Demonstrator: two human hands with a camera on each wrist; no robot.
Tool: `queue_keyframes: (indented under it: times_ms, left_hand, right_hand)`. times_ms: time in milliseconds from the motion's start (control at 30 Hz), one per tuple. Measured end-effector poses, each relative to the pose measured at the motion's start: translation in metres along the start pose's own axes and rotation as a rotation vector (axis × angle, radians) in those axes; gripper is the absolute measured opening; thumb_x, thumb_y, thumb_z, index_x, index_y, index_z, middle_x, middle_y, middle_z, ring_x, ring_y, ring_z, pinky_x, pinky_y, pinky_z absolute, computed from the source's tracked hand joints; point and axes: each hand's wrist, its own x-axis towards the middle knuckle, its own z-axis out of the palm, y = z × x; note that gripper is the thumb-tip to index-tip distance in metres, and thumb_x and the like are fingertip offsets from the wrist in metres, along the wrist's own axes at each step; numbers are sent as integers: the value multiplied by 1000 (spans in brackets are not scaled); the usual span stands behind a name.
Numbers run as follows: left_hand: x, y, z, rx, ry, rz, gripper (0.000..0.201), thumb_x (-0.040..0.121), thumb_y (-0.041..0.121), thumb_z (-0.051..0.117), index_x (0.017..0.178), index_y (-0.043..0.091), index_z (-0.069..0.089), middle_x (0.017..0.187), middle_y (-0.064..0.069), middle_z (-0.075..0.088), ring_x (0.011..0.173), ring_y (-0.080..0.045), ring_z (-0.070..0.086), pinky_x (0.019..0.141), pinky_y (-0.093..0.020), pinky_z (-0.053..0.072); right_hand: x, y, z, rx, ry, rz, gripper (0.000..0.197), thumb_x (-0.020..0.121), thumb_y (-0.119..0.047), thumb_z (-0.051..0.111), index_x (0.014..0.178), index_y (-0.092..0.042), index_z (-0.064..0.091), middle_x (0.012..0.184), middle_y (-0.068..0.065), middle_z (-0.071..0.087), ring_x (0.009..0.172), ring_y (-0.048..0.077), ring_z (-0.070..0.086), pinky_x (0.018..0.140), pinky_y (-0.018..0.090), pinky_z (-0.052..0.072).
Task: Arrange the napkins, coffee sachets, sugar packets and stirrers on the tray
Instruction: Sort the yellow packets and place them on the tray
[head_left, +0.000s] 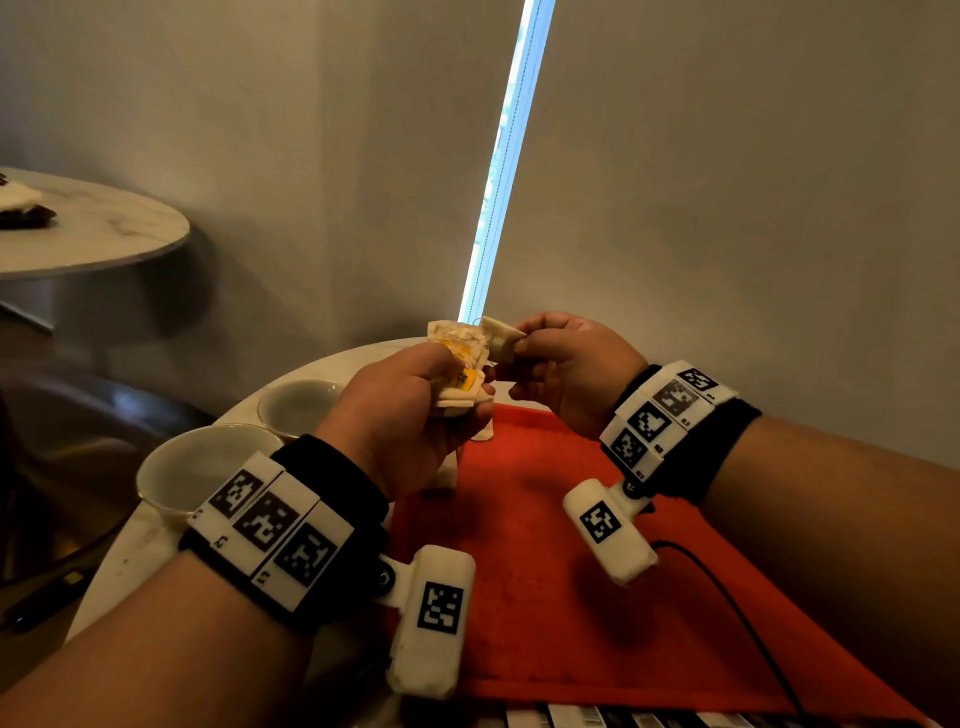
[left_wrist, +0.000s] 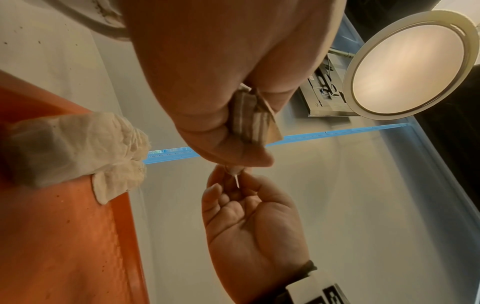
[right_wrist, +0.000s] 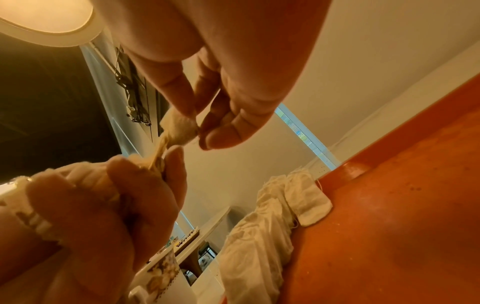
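Left hand (head_left: 415, 410) grips crumpled cream paper bundle with yellow packet (head_left: 460, 366), centre frame, above far edge of orange plastic tray (head_left: 545, 571). Right hand (head_left: 566, 364) pinches bundle's upper right corner, possibly one napkin layer. Tray lies directly below both hands; white cloth (left_wrist: 78, 148) draped over tray rim.

Round white marble-look table (head_left: 156, 530) carrying a tray, cloth and cups
A flat orange plastic tray (head_left: 545, 597) lies on it; a crumpled cream cloth (right_wrist: 262, 226) drapes over the tray's far-left edge; two white ceramic cups (head_left: 197, 467) stand on the tabletop just left of the tray
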Motion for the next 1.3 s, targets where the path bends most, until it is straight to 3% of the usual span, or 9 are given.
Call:
queue_keyframes:
  times_ms: [200, 267, 400, 600, 800, 900, 1033, 1200, 1300]
  left_hand:
    - [1, -1, 0, 9, 15, 12, 14, 96, 5, 48, 99, -3, 60, 80, -18, 62, 65, -21, 62, 53, -25, 56]
    - [1, -1, 0, 12, 6, 6, 16, 97, 6, 48, 103, -3, 60, 82, -18, 63, 67, -21, 63, 53, -26, 56]
    - [2, -3, -2, 29, -16, -18, 21, 96, 5, 47, 111, -3, 59, 91, -21, 62, 73, -24, 63, 57, -27, 59]
    - [2, -3, 0, 67, 27, 3, 18, 95, 2, 47, 104, -5, 60, 83, -20, 64, 57, -20, 64, 53, -26, 58]
    - [2, -4, -1, 62, 11, 7, 20, 95, 0, 49, 108, -5, 63, 92, -23, 64, 67, -22, 63, 53, -25, 58]
    - [3, -5, -2, 59, -12, 21, 24, 95, 4, 56, 116, -3, 64, 97, -21, 65, 72, -21, 63, 56, -24, 58]
    - [4, -6, -4, 74, 7, 47, 12, 96, 8, 62, 106, 4, 67, 86, -14, 66, 65, -16, 62, 51, -22, 53]
    - [9, -6, -5, 83, 36, 62, 13, 96, 7, 61, 109, 5, 65, 94, -16, 67, 73, -19, 62, 51, -23, 53]
    - [11, -6, -6, 83, 69, 62, 7, 95, 6, 63, 102, 6, 64, 87, -14, 66, 70, -18, 63, 52, -23, 53]
  right_hand:
    - [-6, 3, 3, 44, -61, 23, 7, 90, -9, 63, 93, -3, 61, 80, 14, 66, 66, 20, 68, 56, 29, 53]
    - [-6, 3, 3, -1, -39, 0, 4, 91, -2, 63, 89, -4, 63, 77, 12, 68, 62, 18, 67, 52, 26, 52]
    - [-5, 3, 0, -88, -37, -33, 16, 85, 9, 65, 94, -5, 64, 78, 10, 70, 63, 16, 67, 58, 30, 44]
    - [-2, 3, 4, -6, -93, -52, 26, 80, 18, 63, 94, -4, 61, 82, 12, 68, 67, 21, 68, 58, 28, 53]
    - [-3, 0, 7, 4, -131, -44, 30, 77, 25, 59, 88, -3, 61, 78, 13, 66, 67, 23, 66, 60, 30, 52]
    - [-4, 0, 8, -47, -138, -41, 32, 75, 25, 61, 91, -3, 61, 78, 12, 67, 69, 23, 67, 63, 30, 50]
    - [-7, -3, 7, -33, -156, -38, 37, 77, 24, 60, 103, -3, 61, 82, 9, 68, 71, 20, 67, 60, 28, 48]
    - [-5, 2, 8, 72, -158, -12, 33, 74, 6, 61, 105, -5, 64, 90, 15, 64, 71, 26, 60, 58, 33, 43]
    - [-4, 0, 7, 18, -108, -18, 27, 84, 13, 55, 104, -2, 63, 93, 18, 62, 69, 24, 61, 56, 31, 47]
